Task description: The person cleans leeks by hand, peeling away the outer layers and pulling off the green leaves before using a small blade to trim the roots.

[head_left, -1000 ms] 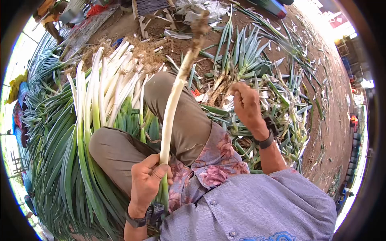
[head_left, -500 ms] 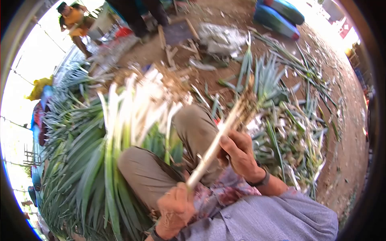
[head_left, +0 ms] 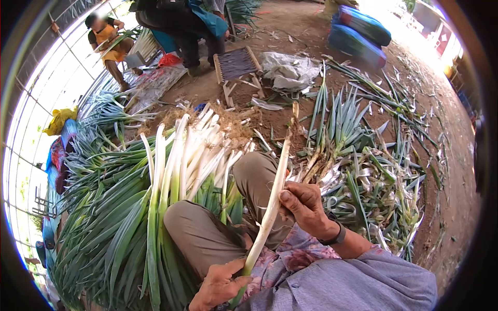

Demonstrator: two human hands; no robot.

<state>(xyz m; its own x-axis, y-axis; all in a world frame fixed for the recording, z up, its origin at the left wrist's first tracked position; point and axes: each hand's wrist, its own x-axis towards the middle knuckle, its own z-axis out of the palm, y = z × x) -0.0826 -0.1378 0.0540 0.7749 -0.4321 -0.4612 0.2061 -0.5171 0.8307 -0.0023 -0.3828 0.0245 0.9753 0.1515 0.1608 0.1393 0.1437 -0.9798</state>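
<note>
A long leek (head_left: 274, 203), pale along its shaft with a brown root end at the top, slants upward in front of my knees. Around its green lower part my left hand (head_left: 220, 284) is closed, with the thumb lying along it. Halfway up, my right hand (head_left: 307, 208) is closed in a pinch against the shaft's right side; what lies between the fingertips is hidden. Left of my knees, a large heap of leeks (head_left: 111, 220) lies with white shafts and roots pointing away. Several leeks (head_left: 345, 122) with soil-brown shafts lie beyond my right hand.
Stripped leaves and peelings (head_left: 381, 192) cover the ground on my right. Ahead stand a low wooden stool (head_left: 236, 65) and crumpled white plastic (head_left: 290, 71). Blue-wrapped bundles (head_left: 358, 39) lie at the back right. A person in a yellow apron (head_left: 110, 39) holds leeks; another person (head_left: 181, 28) stands nearby.
The leek has swung more upright and its root end has moved left. My left hand has shifted slightly down and left; my right stays beside the shaft. The view has tilted up a little.
</note>
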